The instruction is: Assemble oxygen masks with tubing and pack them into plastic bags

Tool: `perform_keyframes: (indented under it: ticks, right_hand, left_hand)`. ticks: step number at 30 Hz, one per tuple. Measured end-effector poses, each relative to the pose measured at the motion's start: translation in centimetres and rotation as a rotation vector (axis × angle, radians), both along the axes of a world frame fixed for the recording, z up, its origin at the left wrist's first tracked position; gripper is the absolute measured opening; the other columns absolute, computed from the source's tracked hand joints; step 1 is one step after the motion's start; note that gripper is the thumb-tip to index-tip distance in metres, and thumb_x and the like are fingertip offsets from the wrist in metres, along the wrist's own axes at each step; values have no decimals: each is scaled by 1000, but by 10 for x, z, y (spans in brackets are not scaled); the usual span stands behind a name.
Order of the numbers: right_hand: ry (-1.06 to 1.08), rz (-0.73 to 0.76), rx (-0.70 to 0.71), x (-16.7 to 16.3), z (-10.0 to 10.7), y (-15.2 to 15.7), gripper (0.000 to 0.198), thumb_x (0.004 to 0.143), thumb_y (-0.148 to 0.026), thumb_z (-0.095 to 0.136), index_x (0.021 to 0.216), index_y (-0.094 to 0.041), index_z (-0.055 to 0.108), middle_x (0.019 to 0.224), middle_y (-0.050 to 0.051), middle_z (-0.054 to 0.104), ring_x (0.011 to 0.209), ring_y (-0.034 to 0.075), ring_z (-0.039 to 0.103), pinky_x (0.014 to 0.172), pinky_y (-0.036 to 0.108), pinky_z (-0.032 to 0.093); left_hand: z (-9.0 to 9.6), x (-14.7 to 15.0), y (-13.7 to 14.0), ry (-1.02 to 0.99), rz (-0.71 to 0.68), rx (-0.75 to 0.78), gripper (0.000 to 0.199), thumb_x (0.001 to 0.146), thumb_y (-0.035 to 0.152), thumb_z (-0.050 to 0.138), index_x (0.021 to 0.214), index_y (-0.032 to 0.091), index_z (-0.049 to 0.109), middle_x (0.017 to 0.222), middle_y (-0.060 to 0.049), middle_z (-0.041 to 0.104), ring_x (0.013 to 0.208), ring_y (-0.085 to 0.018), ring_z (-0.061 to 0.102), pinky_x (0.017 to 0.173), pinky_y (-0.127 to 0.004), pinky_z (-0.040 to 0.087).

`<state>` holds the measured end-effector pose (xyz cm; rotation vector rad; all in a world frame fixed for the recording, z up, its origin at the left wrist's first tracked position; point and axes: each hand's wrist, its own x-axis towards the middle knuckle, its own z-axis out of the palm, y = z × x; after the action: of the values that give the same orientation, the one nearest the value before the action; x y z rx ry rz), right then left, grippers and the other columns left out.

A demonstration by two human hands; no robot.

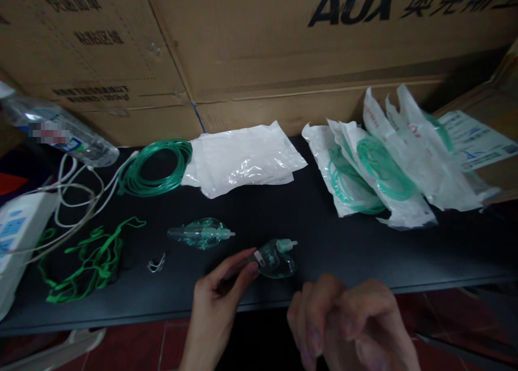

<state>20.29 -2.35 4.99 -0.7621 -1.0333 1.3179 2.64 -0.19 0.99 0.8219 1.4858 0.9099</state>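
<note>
My left hand (226, 290) pinches the narrow end of a clear green oxygen mask (277, 266) between thumb and fingers, just above the table's front edge. A small pale strip shows on the mask beside my fingertips, and a light green connector sticks out from it. Close by, my right hand (348, 320) is raised with curled fingers, slightly blurred; whatever it may hold is hidden. Another oxygen mask (202, 233) lies flat just beyond my left hand. Some thin silvery pieces (156, 263) rest to its left, near tangled green elastic straps (87, 263).
Coiled green tubing (156, 169) lies beside white packets (245, 158) at the back. Bagged tubing sets (384, 169) lean at the right. A plastic bottle (87, 139), white cables (65, 198) and a white power strip (20, 241) occupy the left. Cardboard boxes (263, 47) wall the rear.
</note>
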Motion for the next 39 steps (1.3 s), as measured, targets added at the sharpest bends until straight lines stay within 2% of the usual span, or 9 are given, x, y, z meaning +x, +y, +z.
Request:
perform_keyframes:
  ticks: [4, 7, 9, 14, 17, 22, 28, 34, 39]
  right_hand:
    - [-567, -175, 202, 2, -6, 10, 9, 98, -31, 66, 106, -28, 63, 95, 4, 69, 87, 20, 70, 76, 32, 60]
    - [-938, -95, 337, 5, -12, 16, 40, 91, -29, 75, 129, -25, 62, 131, 14, 67, 122, 30, 64, 98, 45, 60]
    - [-1016, -35, 365, 7, -14, 17, 44, 92, -27, 74, 135, -26, 61, 140, 15, 63, 132, 32, 59, 105, 49, 57]
    - [-956, -2, 268, 12, -13, 10, 48, 91, -27, 75, 137, -27, 59, 131, 10, 70, 116, 22, 72, 98, 30, 61]
    - [-957, -10, 220, 11, -9, 7, 51, 85, -27, 79, 133, -28, 61, 126, 8, 72, 110, 22, 76, 96, 27, 62]
    - [-843, -64, 255, 6, -4, 9, 48, 81, -16, 78, 125, -27, 62, 116, 5, 72, 102, 18, 77, 91, 19, 61]
    - [-727, -74, 193, 3, -8, 3, 48, 84, -15, 77, 128, -27, 61, 118, 7, 70, 106, 21, 73, 90, 25, 62]
    - [-607, -99, 89, 3, -5, -1, 41, 86, -20, 79, 122, -30, 65, 113, 5, 71, 100, 20, 75, 84, 23, 62]
    - [-552, -43, 28, -1, -3, -6, 39, 84, -23, 81, 119, -33, 67, 110, 3, 73, 96, 20, 76, 80, 21, 63]
  left_hand:
    - [1, -3, -5, 23, -3, 24, 32, 80, 45, 81, 102, 22, 85, 100, -6, 84, 96, -26, 79, 86, -28, 63]
    - [3, -5, -9, 3, -9, 58, 25, 81, 41, 81, 100, 24, 85, 99, -5, 85, 92, -23, 80, 82, -25, 64]
    - [7, -6, -11, -11, -19, 89, 22, 81, 38, 81, 98, 25, 86, 98, -4, 85, 90, -23, 80, 81, -24, 64]
    - [24, -7, -11, 45, -68, 144, 19, 81, 36, 80, 94, 24, 86, 93, -6, 85, 85, -25, 81, 75, -27, 66]
    - [30, -7, -12, 129, -54, 168, 21, 79, 39, 81, 91, 23, 86, 89, -6, 85, 80, -26, 81, 70, -29, 68]
    - [32, -2, -17, 141, -1, 251, 14, 81, 35, 81, 92, 28, 85, 87, -3, 84, 77, -24, 81, 69, -27, 67]
    - [31, -2, -20, 143, 5, 491, 10, 86, 35, 80, 95, 32, 83, 101, -3, 79, 88, -20, 78, 71, -22, 65]
    - [25, -7, -20, 233, -134, 731, 18, 92, 23, 74, 107, 32, 77, 99, 0, 68, 81, -12, 73, 64, -15, 60]
    - [23, -2, -22, 275, -61, 814, 21, 83, 12, 80, 98, 24, 73, 88, 0, 69, 68, -11, 67, 55, -16, 56]
